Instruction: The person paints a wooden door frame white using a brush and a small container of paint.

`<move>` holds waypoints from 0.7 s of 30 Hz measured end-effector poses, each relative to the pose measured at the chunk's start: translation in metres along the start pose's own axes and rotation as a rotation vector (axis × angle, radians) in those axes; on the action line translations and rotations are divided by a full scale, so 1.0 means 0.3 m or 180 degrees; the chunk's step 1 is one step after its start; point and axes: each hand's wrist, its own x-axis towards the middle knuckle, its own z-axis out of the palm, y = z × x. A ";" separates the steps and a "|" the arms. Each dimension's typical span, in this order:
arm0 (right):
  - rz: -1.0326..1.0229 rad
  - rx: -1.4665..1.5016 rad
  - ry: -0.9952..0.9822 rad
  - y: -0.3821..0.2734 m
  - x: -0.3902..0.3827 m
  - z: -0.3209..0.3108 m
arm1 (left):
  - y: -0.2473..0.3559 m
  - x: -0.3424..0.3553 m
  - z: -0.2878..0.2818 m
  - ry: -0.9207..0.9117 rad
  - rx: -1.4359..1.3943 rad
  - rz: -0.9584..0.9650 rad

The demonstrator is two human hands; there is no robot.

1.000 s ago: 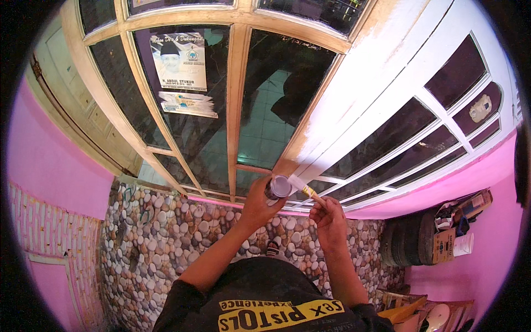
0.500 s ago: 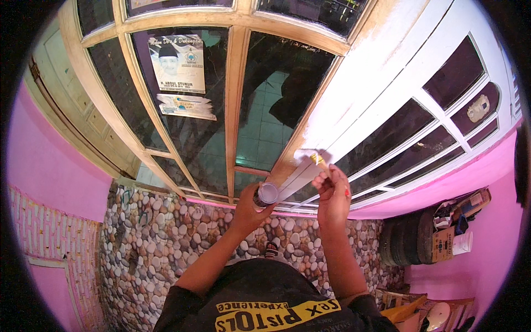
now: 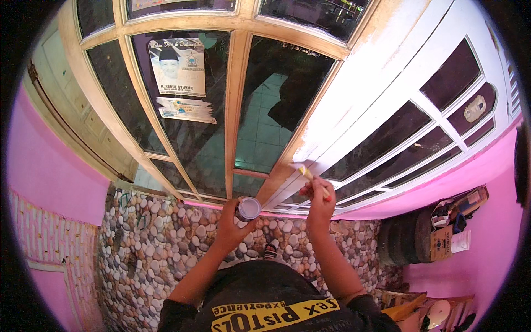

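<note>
Low in the middle, my left hand [image 3: 233,229] grips a small can [image 3: 249,208] of pale paint, its open top facing up. My right hand [image 3: 318,206] is closed round the handle of a paintbrush [image 3: 306,172], whose bristles lie at a wooden upright [image 3: 280,181] of the window frame. This upright is bare wood low down and patchy white higher up. Left of it are unpainted mullions [image 3: 239,110] with dark glass between them and a torn poster [image 3: 178,69]. To its right stands a white-painted window frame [image 3: 381,83].
A pink wall [image 3: 61,138] and a pale door [image 3: 88,127] are at the left. Pebble-patterned flooring [image 3: 144,243] lies below, with my sandaled foot on it. At the right are stacked tyres [image 3: 404,238], cardboard boxes [image 3: 441,243], a white bucket [image 3: 461,241] and wooden clutter [image 3: 404,299].
The brush rose from beside the can to the upright, then slid a little down and left. My left hand with the can has moved down and left.
</note>
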 end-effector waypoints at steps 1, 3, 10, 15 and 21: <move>-0.0005 0.0010 0.0020 -0.020 0.020 0.008 | 0.003 -0.004 -0.006 -0.0052 -0.0150 -0.0023; -0.0779 0.0401 -0.0266 -0.106 0.036 0.038 | -0.027 -0.023 -0.018 -0.0029 0.0079 0.0113; -0.1384 0.0102 -0.0137 -0.182 -0.103 0.069 | 0.017 -0.073 -0.105 -0.0256 0.0193 -0.0154; -0.1151 -0.1276 0.0054 0.016 -0.091 0.060 | -0.027 -0.083 -0.180 -0.0416 0.0147 -0.0179; -0.1769 -0.1100 0.0531 -0.189 -0.037 0.211 | -0.033 -0.054 -0.296 -0.0594 -0.0018 0.0085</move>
